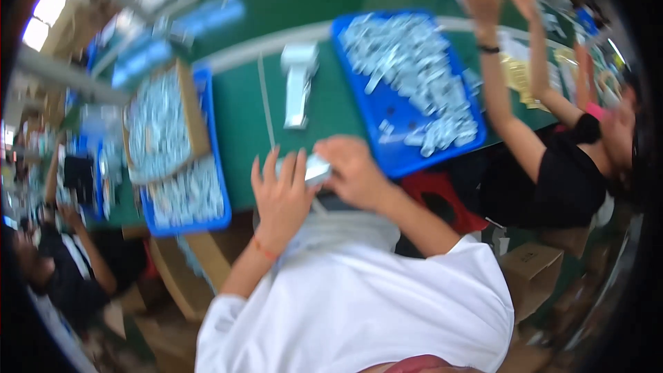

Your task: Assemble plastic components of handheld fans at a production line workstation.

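Close to the table's near edge, my left hand (282,192) and my right hand (356,174) both hold a small pale, shiny block-like piece (318,170); its exact kind is too blurred to tell. The right fingers close on its right end. My left fingers bend around its other side. Just beyond my hands, a long silvery-white stack of flat pieces (297,100) lies on the green tabletop (252,114), with a wider block at its far end.
At right, a blue tray (387,159) holds many loose pale pieces. Left stands a cardboard box (197,114) of similar pieces on another blue tray (224,217). A co-worker's raised arms (507,107) reach over the table at right; another person (76,269) sits far left.
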`<action>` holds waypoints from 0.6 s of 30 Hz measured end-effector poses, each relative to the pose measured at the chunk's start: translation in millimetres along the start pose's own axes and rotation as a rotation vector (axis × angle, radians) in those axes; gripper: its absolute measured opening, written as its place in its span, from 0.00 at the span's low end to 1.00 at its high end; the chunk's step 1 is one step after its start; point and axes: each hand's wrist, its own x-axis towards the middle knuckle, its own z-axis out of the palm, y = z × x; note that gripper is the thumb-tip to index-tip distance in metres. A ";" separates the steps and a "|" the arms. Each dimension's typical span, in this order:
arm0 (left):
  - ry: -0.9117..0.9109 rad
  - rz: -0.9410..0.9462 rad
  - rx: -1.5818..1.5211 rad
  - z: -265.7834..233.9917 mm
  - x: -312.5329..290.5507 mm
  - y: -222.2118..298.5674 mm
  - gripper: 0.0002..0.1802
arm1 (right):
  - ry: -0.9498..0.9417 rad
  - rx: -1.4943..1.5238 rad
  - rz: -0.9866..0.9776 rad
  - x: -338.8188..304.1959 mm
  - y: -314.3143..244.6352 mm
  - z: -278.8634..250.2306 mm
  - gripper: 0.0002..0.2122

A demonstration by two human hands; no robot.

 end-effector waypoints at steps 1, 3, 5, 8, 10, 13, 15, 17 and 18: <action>-0.012 -0.005 -0.004 -3.2 3.2 3.2 0.29 | -0.014 0.024 -0.042 -1.5 6.6 -3.3 0.23; 0.036 0.014 -0.044 2.5 3.4 -0.9 0.28 | -0.101 -0.048 -0.018 3.2 -1.2 -15.7 0.23; 0.055 0.011 -0.049 9.5 1.2 -5.4 0.27 | -0.134 -0.057 -0.015 4.5 -1.7 -12.3 0.23; 0.110 -0.013 -0.110 16.8 0.9 -7.2 0.24 | -0.087 -0.078 -0.042 1.8 5.9 -0.8 0.23; 0.128 0.017 -0.082 17.7 0.4 -8.8 0.20 | -0.093 -0.079 -0.043 -0.5 7.4 2.8 0.24; 0.160 0.046 -0.073 24.8 -2.6 -13.5 0.22 | -0.102 -0.067 -0.038 -2.5 7.4 4.0 0.25; 0.163 0.046 -0.074 23.4 -3.1 -14.6 0.22 | -0.117 -0.047 -0.024 -1.5 6.6 3.0 0.25; 0.171 0.048 -0.065 21.0 -6.1 -13.2 0.22 | -0.076 -0.055 -0.052 -1.0 2.4 1.6 0.27; 0.172 0.057 -0.088 20.2 -7.4 -11.3 0.23 | -0.079 -0.050 -0.048 -4.5 -1.4 -0.3 0.27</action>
